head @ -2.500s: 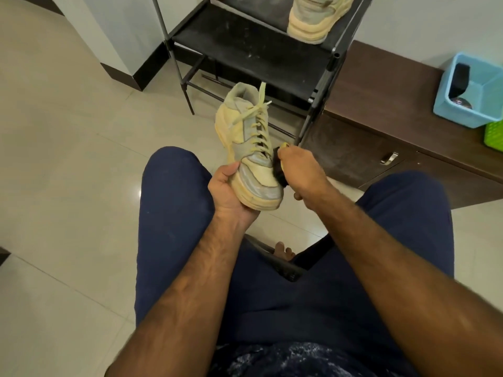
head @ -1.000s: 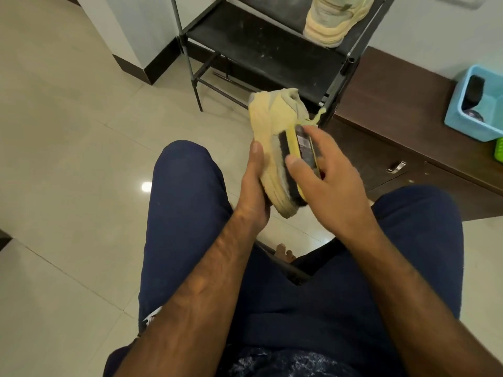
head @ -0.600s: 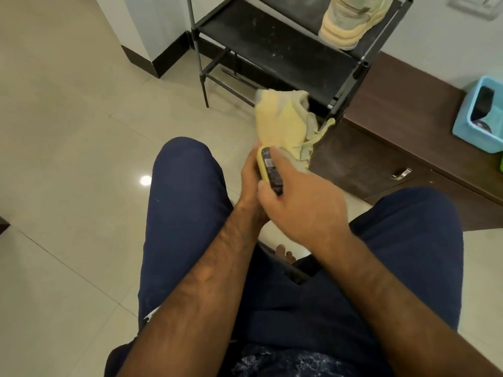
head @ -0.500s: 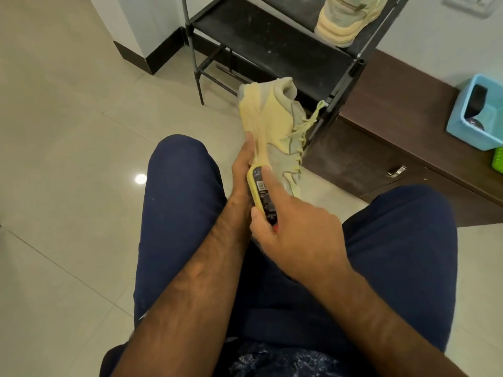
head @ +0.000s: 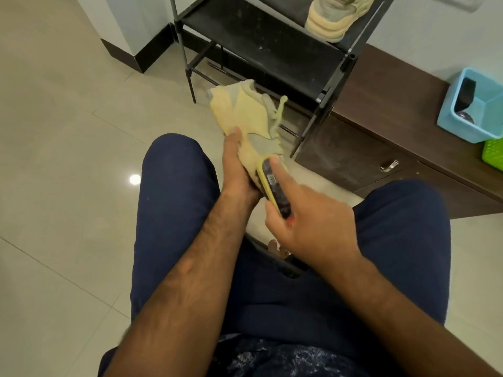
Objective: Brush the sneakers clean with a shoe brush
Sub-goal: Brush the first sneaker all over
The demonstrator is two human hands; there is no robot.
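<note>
Gripping the pale yellow and grey fabric sneaker (head: 245, 118) from the sole side with the left hand (head: 236, 170), thumb laid up along the edge, heel collar tipped away toward eleven o'clock, just past the knees.

Clamped in the right hand (head: 313, 227), thumb on one side and forefinger stretched along the back: the yellow-edged shoe brush with a dark label (head: 275, 191), bristle side hidden, pressed to the toe end at five o'clock of the shoe.

Probably brushing the forefoot. Best done with short strokes in one direction, off the toe, and light pressure to avoid fuzzing the soft upper. Brace hard from the left against twisting. Rotate to reach the seams and the sole edge.

Below, a glossy cream tiled floor (head: 68, 131) and navy trousers (head: 177, 186). At twelve o'clock, a black metal shoe rack (head: 272, 50) bearing the matching second sneaker (head: 334, 20). At two, a dark brown wooden cabinet (head: 381, 104). At three, a light blue plastic bin (head: 449, 115) beside a green mesh basket (head: 494, 153).
</note>
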